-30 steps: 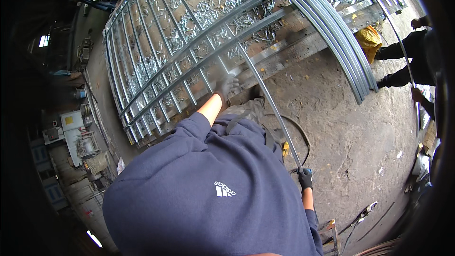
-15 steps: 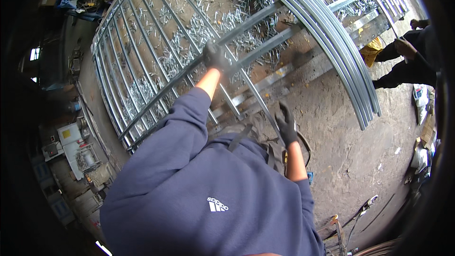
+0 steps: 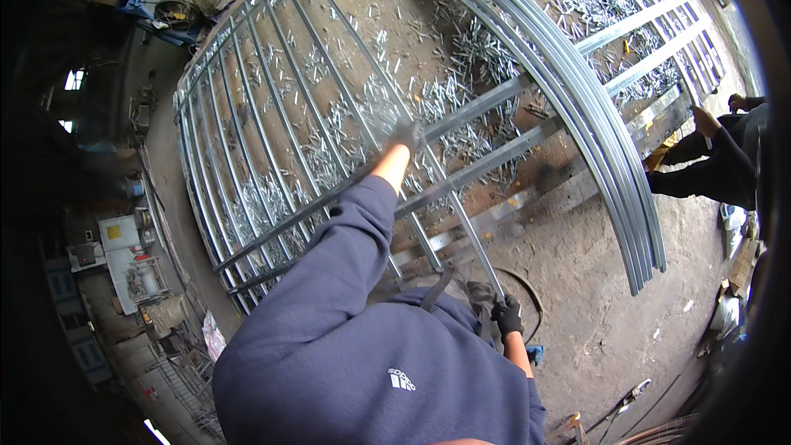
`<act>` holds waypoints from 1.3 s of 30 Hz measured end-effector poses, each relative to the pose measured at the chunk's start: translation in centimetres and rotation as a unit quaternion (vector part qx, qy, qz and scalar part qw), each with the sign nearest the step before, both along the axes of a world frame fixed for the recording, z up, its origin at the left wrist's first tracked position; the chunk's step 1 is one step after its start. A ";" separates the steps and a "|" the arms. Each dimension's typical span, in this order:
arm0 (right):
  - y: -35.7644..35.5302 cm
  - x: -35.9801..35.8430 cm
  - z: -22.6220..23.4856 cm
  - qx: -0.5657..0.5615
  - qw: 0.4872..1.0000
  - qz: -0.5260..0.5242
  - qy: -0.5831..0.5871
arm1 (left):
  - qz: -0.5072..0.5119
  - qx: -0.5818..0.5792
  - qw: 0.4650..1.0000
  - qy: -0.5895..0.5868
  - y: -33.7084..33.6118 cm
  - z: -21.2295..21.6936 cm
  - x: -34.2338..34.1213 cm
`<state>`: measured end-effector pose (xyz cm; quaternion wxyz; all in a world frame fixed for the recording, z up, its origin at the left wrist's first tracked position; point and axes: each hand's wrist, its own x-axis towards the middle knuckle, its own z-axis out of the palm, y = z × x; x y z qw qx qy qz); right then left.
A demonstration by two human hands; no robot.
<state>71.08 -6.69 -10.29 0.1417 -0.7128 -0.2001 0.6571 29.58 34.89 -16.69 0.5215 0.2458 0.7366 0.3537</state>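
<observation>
Long grey metal bars lie side by side across two crosswise metal rails (image 3: 486, 103). My right hand (image 3: 507, 316), in a black glove, is closed around the near end of the rightmost bar (image 3: 468, 227), beside my body. My left hand (image 3: 404, 139), gloved too, reaches out over the spot where that bar passes the farther rail. Motion blurs the left fingers, so their grip is unclear. Left of it, several similar bars (image 3: 284, 91) rest spaced apart on the rails.
Curved metal bars (image 3: 577, 82) lie bunched across the rails at right. Short metal pieces (image 3: 486, 45) litter the floor beneath. A person in dark clothes (image 3: 729, 156) stands at far right. A cable (image 3: 540, 305) curves near my right hand. Cluttered equipment (image 3: 136, 264) stands at left.
My right hand was open beside the bar; now it has closed on the bar's near end. My left hand has shifted along the rail, away from the bars at left.
</observation>
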 end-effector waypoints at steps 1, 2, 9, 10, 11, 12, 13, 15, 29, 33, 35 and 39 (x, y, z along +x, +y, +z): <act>0.5 -0.5 0.3 0.031 1.000 0.003 0.002 | 0.027 0.001 1.000 0.004 -0.1 0.7 0.3; 1.0 -0.7 0.7 0.020 1.000 0.004 -0.009 | 0.045 -0.003 0.999 -0.011 -0.2 1.3 0.7; 1.4 -0.9 1.7 0.023 1.000 0.004 -0.014 | 0.058 -0.014 0.998 0.022 -0.1 0.0 0.5; 1.3 -0.7 1.6 0.005 0.999 0.019 -0.027 | 0.058 -0.008 0.998 0.028 -0.1 -1.5 0.3; 1.3 -0.5 1.3 -0.011 1.000 -0.023 -0.002 | 0.084 0.010 0.996 0.004 -0.1 -3.3 0.0; 1.2 -0.5 1.0 0.013 1.000 -0.006 -0.009 | 0.102 0.022 0.994 -0.017 -0.3 -5.3 -0.4; 1.2 -0.4 0.7 0.015 0.999 0.016 -0.030 | 0.119 0.035 0.992 -0.038 -0.1 -7.3 -0.8; 1.1 -0.5 0.2 0.013 0.998 0.029 -0.049 | 0.063 0.110 0.970 0.210 0.2 -10.5 -1.7; 1.2 -0.3 0.3 0.015 0.998 0.031 -0.057 | 0.102 0.024 0.993 0.046 0.3 -10.1 -1.6; 1.3 -0.3 0.5 -0.007 0.998 0.020 -0.057 | 0.113 0.137 0.976 0.125 0.4 -9.8 -1.2; 1.4 -0.3 0.8 -0.034 0.998 -0.020 -0.050 | 0.126 0.115 0.980 0.106 0.2 -8.2 -0.5; 1.5 -0.7 1.2 -0.028 0.997 0.006 -0.072 | 0.065 0.012 0.982 0.178 -0.2 -4.7 0.4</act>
